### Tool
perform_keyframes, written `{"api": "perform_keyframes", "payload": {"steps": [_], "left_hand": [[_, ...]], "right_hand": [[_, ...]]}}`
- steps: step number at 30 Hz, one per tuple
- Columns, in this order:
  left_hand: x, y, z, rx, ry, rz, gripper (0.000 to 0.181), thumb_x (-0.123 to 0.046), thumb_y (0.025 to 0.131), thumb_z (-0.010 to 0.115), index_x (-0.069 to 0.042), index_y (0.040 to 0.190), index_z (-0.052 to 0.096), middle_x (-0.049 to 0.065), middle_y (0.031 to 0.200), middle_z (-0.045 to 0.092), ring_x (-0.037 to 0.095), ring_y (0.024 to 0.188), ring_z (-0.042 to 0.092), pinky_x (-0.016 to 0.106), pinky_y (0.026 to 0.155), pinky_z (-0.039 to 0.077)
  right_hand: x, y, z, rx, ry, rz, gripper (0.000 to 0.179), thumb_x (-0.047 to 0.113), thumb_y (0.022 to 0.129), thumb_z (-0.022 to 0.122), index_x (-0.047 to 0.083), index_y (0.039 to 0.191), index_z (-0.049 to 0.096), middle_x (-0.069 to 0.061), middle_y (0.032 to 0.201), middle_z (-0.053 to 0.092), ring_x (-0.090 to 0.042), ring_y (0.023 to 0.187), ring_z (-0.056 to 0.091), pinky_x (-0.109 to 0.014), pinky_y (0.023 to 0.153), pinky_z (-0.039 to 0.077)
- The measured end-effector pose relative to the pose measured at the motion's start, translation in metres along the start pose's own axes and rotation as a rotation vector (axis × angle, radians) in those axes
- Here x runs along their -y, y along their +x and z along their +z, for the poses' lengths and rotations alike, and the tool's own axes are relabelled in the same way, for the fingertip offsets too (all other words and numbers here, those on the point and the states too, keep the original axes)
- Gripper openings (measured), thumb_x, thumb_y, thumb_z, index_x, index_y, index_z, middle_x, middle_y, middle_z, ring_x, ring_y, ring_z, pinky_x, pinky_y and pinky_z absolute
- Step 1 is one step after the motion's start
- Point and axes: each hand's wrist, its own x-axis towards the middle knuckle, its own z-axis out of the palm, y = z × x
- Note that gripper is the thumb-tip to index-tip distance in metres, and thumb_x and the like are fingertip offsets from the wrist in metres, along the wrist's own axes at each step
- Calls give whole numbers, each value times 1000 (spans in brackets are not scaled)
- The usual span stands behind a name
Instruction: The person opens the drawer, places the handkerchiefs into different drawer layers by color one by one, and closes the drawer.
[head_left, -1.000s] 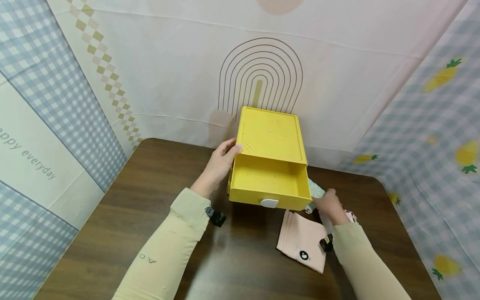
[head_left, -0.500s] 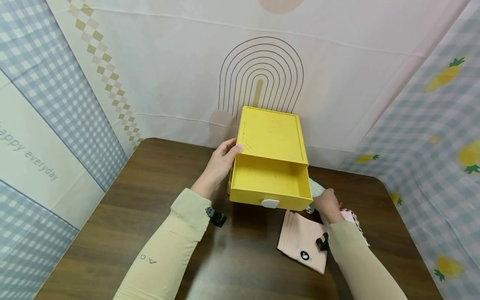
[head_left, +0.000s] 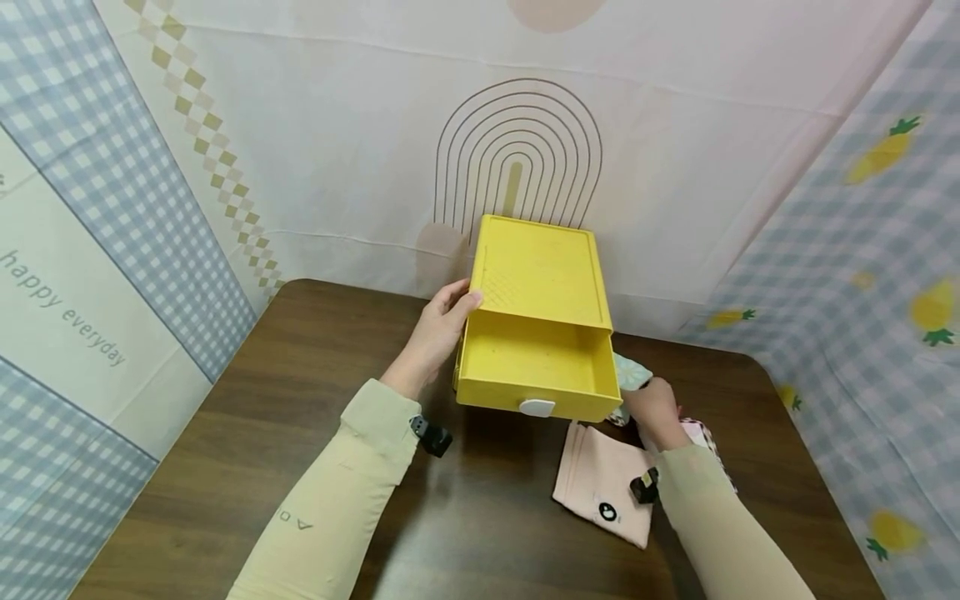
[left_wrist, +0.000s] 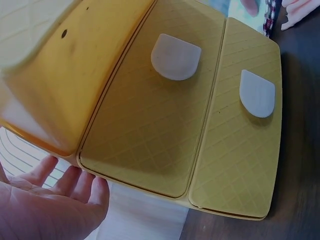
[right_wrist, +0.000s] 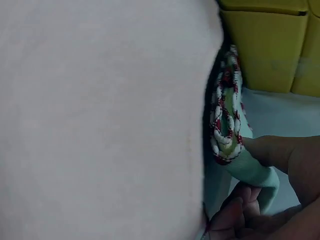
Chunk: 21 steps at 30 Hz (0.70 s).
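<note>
A yellow drawer cabinet (head_left: 538,271) stands against the back wall, its top drawer (head_left: 487,393) pulled out with nothing visible inside. My left hand (head_left: 435,329) rests against the cabinet's left side, thumb at the top edge; the left wrist view shows its fingers (left_wrist: 70,182) lying loosely along that side. Right of the cabinet, my right hand (head_left: 655,408) pinches a folded light-green towel (head_left: 632,372) with a flower print. In the right wrist view, thumb and fingers meet around this towel (right_wrist: 255,167), which has a red-and-white edging. Part of it is hidden behind the drawer.
A folded pink towel (head_left: 600,475) with a black motif lies in front of the right hand. Another pale cloth (head_left: 697,435) with a dark patterned edge shows beyond the right wrist. Two lower drawers with white handles (left_wrist: 176,57) are closed. Brown tabletop (head_left: 315,367) extends left.
The right wrist has turned and its forearm shifted slightly left, uncovering more of the pale cloth at the right. The left hand and cabinet have stayed put.
</note>
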Motion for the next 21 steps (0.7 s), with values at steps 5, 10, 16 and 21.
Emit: {"api": "perform_keyframes", "payload": {"steps": [5,10,16,21], "left_hand": [[0,-1,2,-7,-18,9,65,-58,89,59,-27,145,42,-4,144,43,16,127,44,39,106,35],[1,-2,2,-12,-30,18,65,-56,90,59,-25,145,42,-2,144,42,17,127,44,40,106,35],[2,-2,4,-22,-37,15,62,-54,91,59,-25,143,44,-2,142,44,16,125,46,39,106,35],[4,-2,4,-22,-32,7,61,-55,91,59,-27,142,45,-3,142,44,17,125,45,39,105,36]], "right_hand": [[1,-2,-6,51,112,-9,36,33,93,58,10,75,37,-1,57,34,-17,46,36,-36,47,42],[7,-7,-11,35,126,-79,39,38,97,54,10,78,35,-3,61,33,-18,52,36,-36,49,40],[12,-11,-12,23,133,-125,41,39,97,54,10,77,33,-3,62,31,-17,51,33,-34,47,37],[16,-16,-14,18,154,-162,42,42,97,55,9,79,35,-2,61,31,-16,49,31,-34,46,36]]}}
